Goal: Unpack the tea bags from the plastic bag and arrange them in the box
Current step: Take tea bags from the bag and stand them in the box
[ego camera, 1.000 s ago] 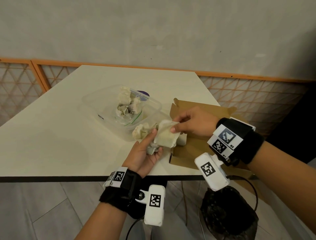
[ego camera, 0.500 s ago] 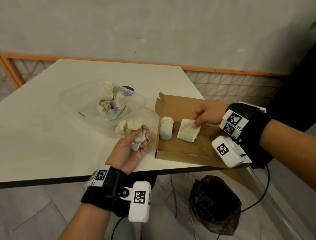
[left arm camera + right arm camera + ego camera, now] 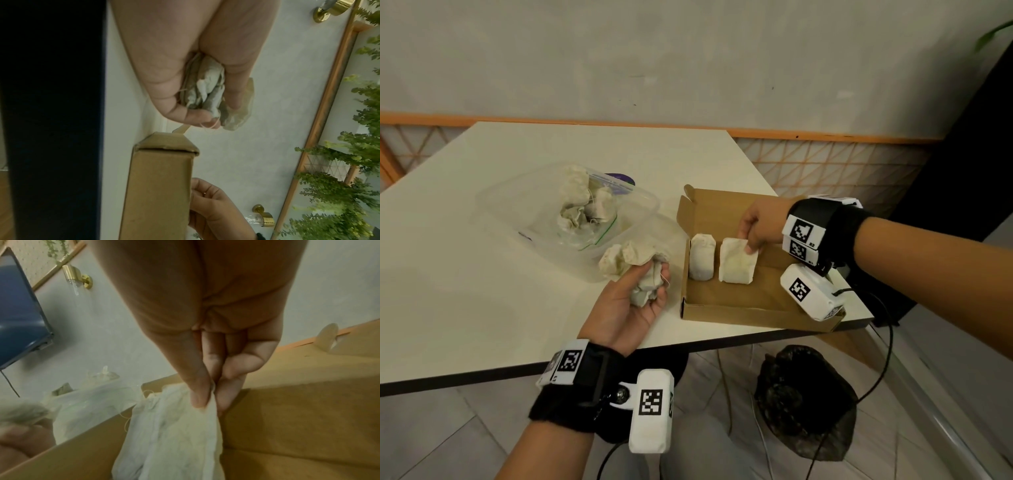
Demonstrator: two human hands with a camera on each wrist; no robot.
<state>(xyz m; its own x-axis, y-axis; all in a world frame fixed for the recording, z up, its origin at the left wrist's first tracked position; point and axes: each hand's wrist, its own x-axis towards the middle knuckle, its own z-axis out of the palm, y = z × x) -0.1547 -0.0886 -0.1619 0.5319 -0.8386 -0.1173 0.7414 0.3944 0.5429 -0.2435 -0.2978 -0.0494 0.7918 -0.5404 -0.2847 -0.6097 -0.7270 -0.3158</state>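
An open brown cardboard box (image 3: 739,301) lies at the table's right front corner. Inside it one white tea bag (image 3: 702,257) lies at the left. Beside that lies a second tea bag (image 3: 736,265), its far corner pinched between the thumb and fingers of my right hand (image 3: 751,236); the pinch shows close up in the right wrist view (image 3: 211,395). My left hand (image 3: 643,291), palm up just left of the box, grips a crumpled bunch of tea bags (image 3: 203,91). A clear plastic bag (image 3: 589,212) with more tea bags lies further left.
The plastic bag lies in a clear plastic container (image 3: 517,209) on the white table (image 3: 465,291). The table's front edge runs just below my left wrist. A black bag (image 3: 804,401) sits on the floor under the box corner. An orange lattice rail (image 3: 825,164) lines the wall.
My right hand took one tea bag from the bunch in my left hand, carried it right and laid it in the box beside the first one. The left hand sank slightly with its bunch.
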